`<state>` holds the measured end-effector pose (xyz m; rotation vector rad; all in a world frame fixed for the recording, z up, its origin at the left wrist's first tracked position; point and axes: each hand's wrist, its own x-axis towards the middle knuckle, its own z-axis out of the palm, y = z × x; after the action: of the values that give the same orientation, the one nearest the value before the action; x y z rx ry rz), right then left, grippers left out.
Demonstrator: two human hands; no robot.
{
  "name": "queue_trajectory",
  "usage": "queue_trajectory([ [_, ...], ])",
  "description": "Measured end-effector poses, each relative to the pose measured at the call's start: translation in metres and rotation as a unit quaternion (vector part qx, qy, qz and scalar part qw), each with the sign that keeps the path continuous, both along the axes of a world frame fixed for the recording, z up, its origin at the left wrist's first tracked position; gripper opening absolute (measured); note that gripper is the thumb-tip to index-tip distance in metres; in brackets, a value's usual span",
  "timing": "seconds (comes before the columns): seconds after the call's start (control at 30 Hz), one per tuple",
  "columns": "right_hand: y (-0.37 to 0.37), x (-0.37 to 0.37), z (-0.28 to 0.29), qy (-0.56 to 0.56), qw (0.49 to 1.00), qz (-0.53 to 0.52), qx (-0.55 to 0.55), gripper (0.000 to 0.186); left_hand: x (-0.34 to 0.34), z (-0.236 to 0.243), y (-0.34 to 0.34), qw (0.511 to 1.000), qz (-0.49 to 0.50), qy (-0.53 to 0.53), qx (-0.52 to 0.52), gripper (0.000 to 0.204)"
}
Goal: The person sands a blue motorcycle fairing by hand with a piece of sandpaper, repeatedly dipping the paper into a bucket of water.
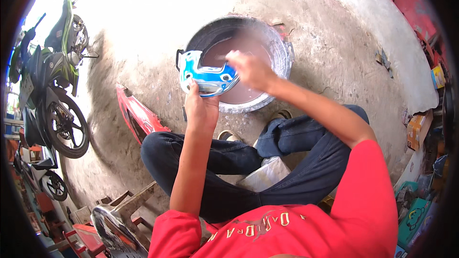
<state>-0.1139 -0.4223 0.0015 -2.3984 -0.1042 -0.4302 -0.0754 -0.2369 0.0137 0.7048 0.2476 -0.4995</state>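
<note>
My left hand (202,107) grips a curved blue panel (210,77) from below, its thumb on the front face. The panel looks like a motorcycle body part, with bare whitish patches, holes and a notch in its upper edge. My right hand (253,71) is at the panel's right end, fingers curled together and slightly blurred. Whatever those fingers hold, if anything, is hidden. Under both hands stands a dark round tub (282,62) with side handles, containing murky brownish-pink water (244,96). The panel is held over the tub's near left part.
A red body panel (138,114) lies on the concrete floor beside my left knee. Motorcycles (55,76) stand at the far left. At lower left is a wooden stool-like frame (138,200). Boxes (419,131) and other clutter line the right side, beside a pale raised ledge (387,33).
</note>
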Motion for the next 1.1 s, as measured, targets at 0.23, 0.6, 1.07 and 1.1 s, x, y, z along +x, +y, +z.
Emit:
queue_trajectory([
  [0.23,0.005,-0.006,-0.001,0.000,1.000,-0.004,0.023,0.035,-0.004,0.004,0.000,1.000,-0.003,-0.013,0.013,0.038],
  [0.6,0.032,-0.012,0.023,-0.087,0.991,0.036,-0.095,0.040,-0.013,0.014,-0.003,0.997,0.000,-0.074,0.028,0.039],
  [1.07,0.038,-0.016,0.033,-0.069,0.997,0.013,0.029,0.034,-0.034,0.012,-0.018,0.973,0.005,-0.204,0.104,0.042],
  [1.1,0.036,-0.018,0.037,-0.069,0.997,0.020,0.033,0.034,-0.034,0.011,-0.018,0.973,0.003,-0.208,0.098,0.042],
])
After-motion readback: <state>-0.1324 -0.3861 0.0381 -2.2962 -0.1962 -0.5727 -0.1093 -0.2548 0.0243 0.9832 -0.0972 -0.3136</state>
